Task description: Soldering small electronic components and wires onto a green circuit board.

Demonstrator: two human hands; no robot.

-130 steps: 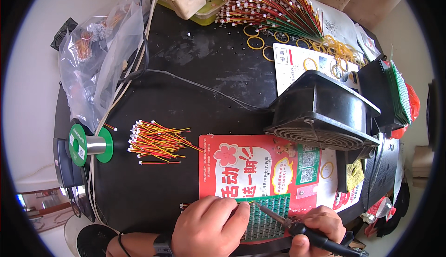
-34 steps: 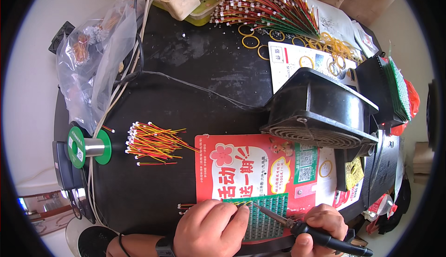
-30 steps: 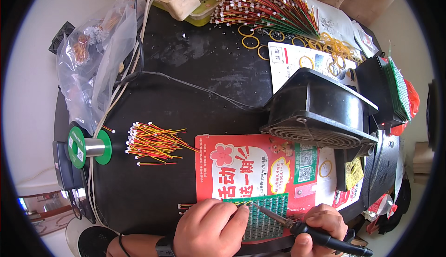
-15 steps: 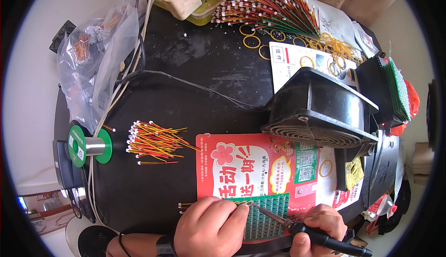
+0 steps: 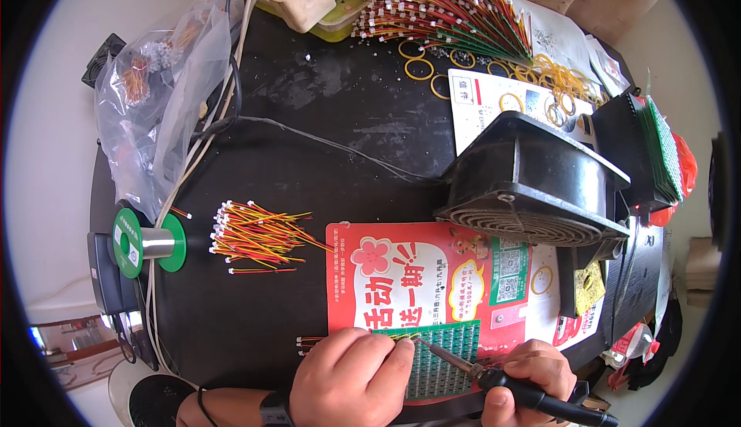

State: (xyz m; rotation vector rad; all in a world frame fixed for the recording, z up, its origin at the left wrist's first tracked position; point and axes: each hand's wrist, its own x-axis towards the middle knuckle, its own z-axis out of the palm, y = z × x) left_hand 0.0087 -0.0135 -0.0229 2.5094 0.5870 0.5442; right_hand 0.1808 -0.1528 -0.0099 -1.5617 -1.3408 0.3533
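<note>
On one black table [image 5: 324, 141], right hand [image 5: 532, 373] grips one soldering iron [image 5: 494, 377]; left hand [image 5: 351, 381], fingers curled, presses one green board [image 5: 448, 357].

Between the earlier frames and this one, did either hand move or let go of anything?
No visible change. The left hand rests on the green perforated circuit board and the thin wires beside it; the right hand holds the black-handled soldering iron, tip on the board.

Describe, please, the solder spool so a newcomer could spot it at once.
Start at the round black table and go to its left edge, below the clear plastic bag. The solder spool lies on its side there, the only thing with two green flanges around a silvery core.
</note>
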